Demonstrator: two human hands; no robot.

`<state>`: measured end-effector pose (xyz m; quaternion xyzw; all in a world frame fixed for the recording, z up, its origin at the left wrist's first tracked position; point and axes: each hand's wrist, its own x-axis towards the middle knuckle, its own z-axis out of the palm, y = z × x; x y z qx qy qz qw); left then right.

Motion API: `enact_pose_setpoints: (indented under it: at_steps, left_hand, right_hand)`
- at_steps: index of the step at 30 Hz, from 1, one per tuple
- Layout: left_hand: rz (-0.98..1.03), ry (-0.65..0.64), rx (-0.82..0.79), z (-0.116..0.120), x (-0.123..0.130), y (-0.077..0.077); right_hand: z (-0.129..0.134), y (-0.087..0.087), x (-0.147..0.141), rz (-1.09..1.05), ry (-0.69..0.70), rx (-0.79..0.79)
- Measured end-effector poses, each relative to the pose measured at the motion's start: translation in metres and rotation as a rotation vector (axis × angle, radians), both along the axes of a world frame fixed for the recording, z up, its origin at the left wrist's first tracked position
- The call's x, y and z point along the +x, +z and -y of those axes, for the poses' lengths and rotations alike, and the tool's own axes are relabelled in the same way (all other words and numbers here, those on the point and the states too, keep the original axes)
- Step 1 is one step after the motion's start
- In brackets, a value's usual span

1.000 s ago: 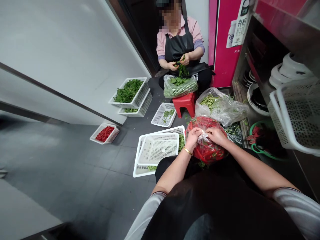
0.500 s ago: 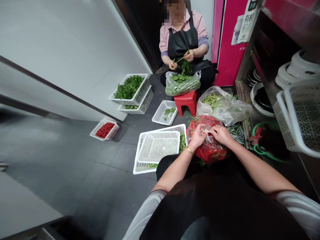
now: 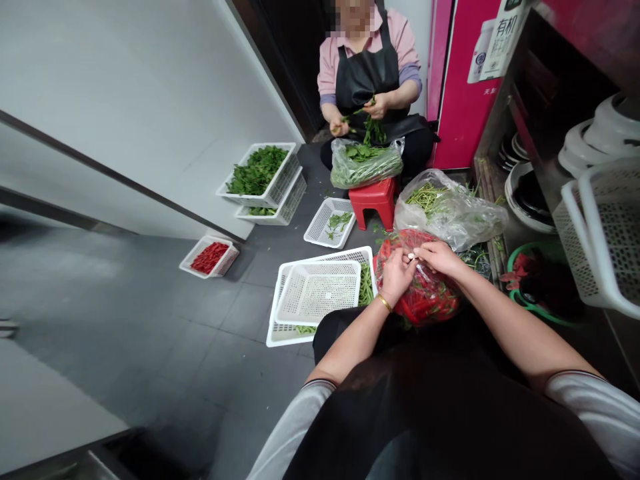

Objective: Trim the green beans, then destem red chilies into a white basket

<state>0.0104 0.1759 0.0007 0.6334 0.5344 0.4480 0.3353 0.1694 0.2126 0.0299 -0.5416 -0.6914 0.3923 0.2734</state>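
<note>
Over a clear plastic bag of red chili peppers in front of my lap, both my hands meet at the fingertips. My left hand, with a gold bracelet at the wrist, pinches a small white piece that looks like a garlic clove. From the other side my right hand is closed, its thumb and fingertips pressed together beside the piece. Whether anything thin is in the right fingertips is too small to tell. To the left, a white basket of green beans has another basket lying on it.
Across from me a seated person handles green stalks over a bagged bunch on a red stool. A bag of stems lies beyond the chilies. Baskets of leafy greens and red chilies stand left; a metal shelf is at right.
My fingertips have moved slightly apart, and the white piece shows more plainly between them. The other person's hands have shifted a little on the stalks. The view has tilted slightly.
</note>
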Motion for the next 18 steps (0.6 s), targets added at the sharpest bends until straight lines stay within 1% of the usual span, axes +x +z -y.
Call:
enact_pose_setpoints:
  at_steps: [3, 5, 7, 10, 13, 14, 16, 18]
  left_hand:
    - [0.108, 0.016, -0.03, -0.001, 0.001, -0.002]
    - [0.137, 0.025, -0.06, -0.001, 0.001, -0.001]
    - [0.116, 0.028, -0.06, -0.001, 0.0, 0.0]
    - [0.059, 0.015, 0.009, -0.001, -0.003, 0.003]
    - [0.053, -0.014, 0.049, -0.002, -0.006, 0.002]
    - [0.054, -0.025, 0.045, -0.002, -0.007, 0.002]
    - [0.04, -0.038, 0.037, -0.002, -0.009, 0.0]
    - [0.02, -0.046, 0.044, -0.003, -0.009, -0.001]
  right_hand:
    - [0.004, -0.003, 0.007, 0.02, -0.036, 0.037]
    - [0.01, -0.004, 0.01, 0.056, -0.032, 0.086]
    - [0.017, -0.004, 0.01, 0.092, 0.022, 0.149]
    - [0.031, -0.006, 0.01, 0.098, 0.089, 0.206]
    - [0.039, -0.006, 0.015, 0.038, 0.092, 0.169]
    - [0.04, -0.006, 0.017, 0.013, 0.076, 0.145]
    - [0.036, -0.004, 0.021, -0.023, -0.007, 0.121]
    - [0.029, -0.001, 0.022, -0.038, -0.107, 0.146]
